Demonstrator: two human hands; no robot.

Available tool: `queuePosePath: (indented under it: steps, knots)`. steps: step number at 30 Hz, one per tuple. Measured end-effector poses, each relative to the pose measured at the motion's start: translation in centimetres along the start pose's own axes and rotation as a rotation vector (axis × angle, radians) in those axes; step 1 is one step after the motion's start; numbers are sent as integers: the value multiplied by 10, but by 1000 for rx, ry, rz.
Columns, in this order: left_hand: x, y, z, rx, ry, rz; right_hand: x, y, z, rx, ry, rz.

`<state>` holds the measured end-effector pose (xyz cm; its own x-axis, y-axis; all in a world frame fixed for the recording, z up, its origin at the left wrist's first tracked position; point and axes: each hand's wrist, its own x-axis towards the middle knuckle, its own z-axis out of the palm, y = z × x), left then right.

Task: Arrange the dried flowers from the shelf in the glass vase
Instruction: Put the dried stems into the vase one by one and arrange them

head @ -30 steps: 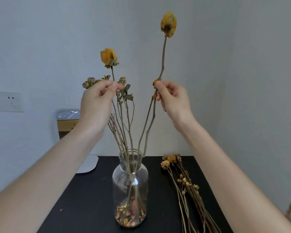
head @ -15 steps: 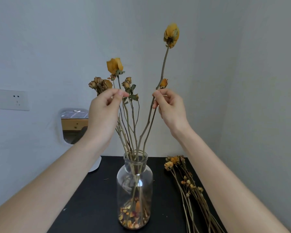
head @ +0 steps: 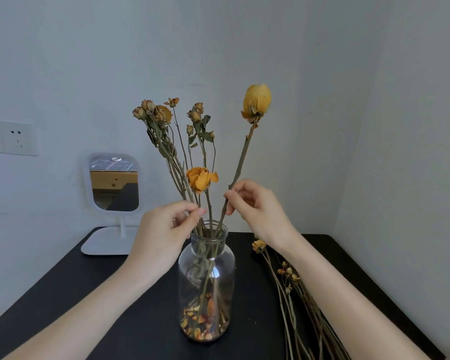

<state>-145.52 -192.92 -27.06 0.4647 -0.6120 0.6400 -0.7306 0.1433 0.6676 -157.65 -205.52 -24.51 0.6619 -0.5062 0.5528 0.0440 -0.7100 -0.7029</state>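
Two hands arrange dried flowers in a glass vase (head: 207,281) that stands on a black table (head: 102,307).

Both forearms reach in from below, with the wrists raised near the vase's neck. The left hand (head: 164,229) pinches thin stems of a brown dried bunch (head: 155,116) between thumb and forefinger, just above the rim. The right hand (head: 257,211) pinches the stem of a tall yellow rose (head: 257,101), which leans right with its foot in the vase. Loose dried flowers (head: 289,276) lie on the table beside it.
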Motion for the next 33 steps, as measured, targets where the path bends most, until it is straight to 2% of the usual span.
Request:
queuePosePath:
  steps: [8, 13, 23, 29, 33]
  knots:
    - [-10, -14, 5, 26, -42, -68, -12, 9, 7, -11, -133, 36]
    - [-9, -15, 8, -3, -27, -76, -8, 4, 6, 75, -121, 11]
    - [-12, -21, 11, -14, -21, -105, -9, 11, 9, 55, -133, -14]
    - [-41, -15, 16, -42, 115, -84, -10, 19, 6, 120, -159, 46]
    - [-79, -12, 37, -74, -20, -45, -16, 25, -5, 135, -150, 75]
